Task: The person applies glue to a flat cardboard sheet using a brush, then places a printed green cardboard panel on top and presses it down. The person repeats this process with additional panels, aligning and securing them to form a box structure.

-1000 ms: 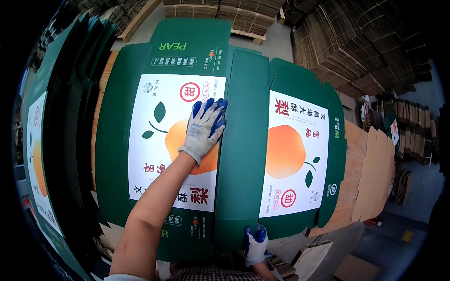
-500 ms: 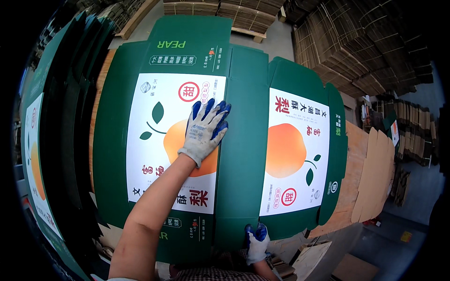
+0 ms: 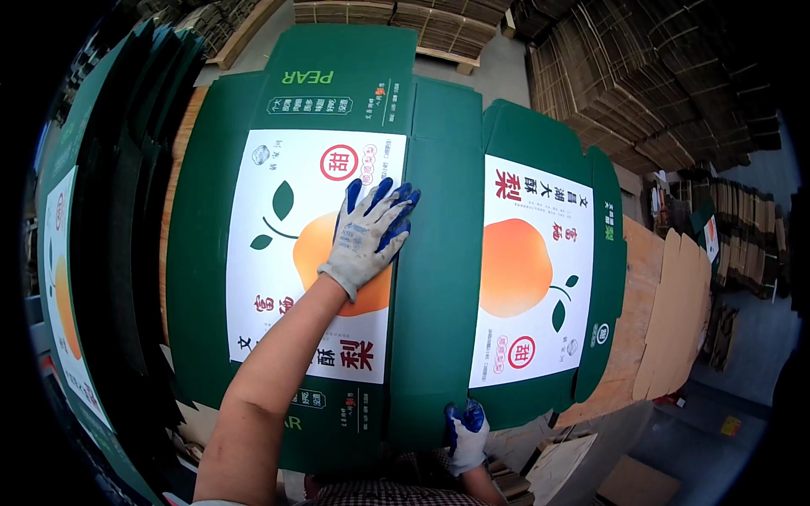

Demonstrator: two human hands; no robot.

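Note:
A flat, unfolded green carton (image 3: pixel 434 253) with white panels, orange pear pictures and dark leaves lies spread before me. My left hand (image 3: pixel 369 240), in a white work glove with blue-coated fingers, rests palm down on its left panel, over the pear picture. The fingers are stretched and spread. At the carton's near edge, right of the middle, my right hand (image 3: pixel 468 437) wears the same kind of glove. Its fingers are curled in at the edge and look closed on the cardboard, though the fingertips are partly hidden.
Under the carton is a wooden tabletop (image 3: pixel 612 392). Several more green cartons (image 3: pixel 63 287) stand stacked at the left. A brown cardboard piece (image 3: pixel 672 316) lies at the table's right end. Bundled cardboard stacks (image 3: pixel 629 80) rise at the far right, with others on a pallet (image 3: pixel 447 59) behind.
The carton has shifted very slightly away from me. My right hand has moved a little to the right along the near edge; my left hand stays pressed on the panel.

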